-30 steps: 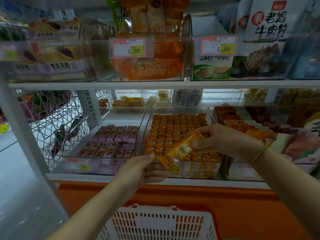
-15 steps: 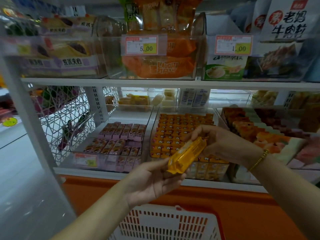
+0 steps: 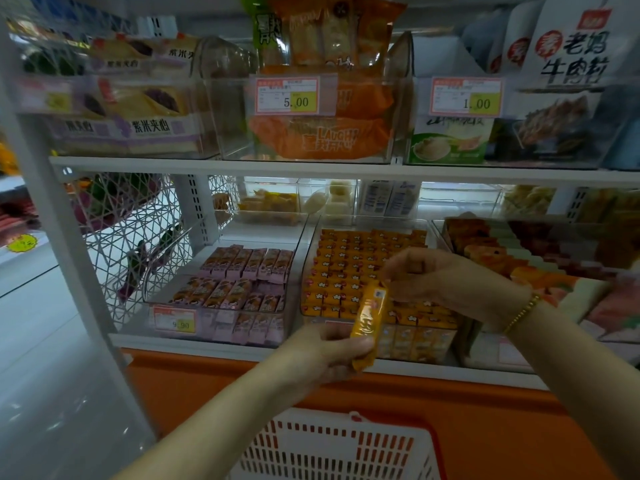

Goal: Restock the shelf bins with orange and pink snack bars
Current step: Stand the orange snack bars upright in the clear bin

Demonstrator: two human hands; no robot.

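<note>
left hand gripping the bottom of an orange snack bar, bar upright in front of the full orange bin, right hand curled at its top, can't tell if it's pinching

The lower shelf carries three clear bins side by side: pink bars left, orange bars in the middle (packed in rows), mixed cakes right.
</note>
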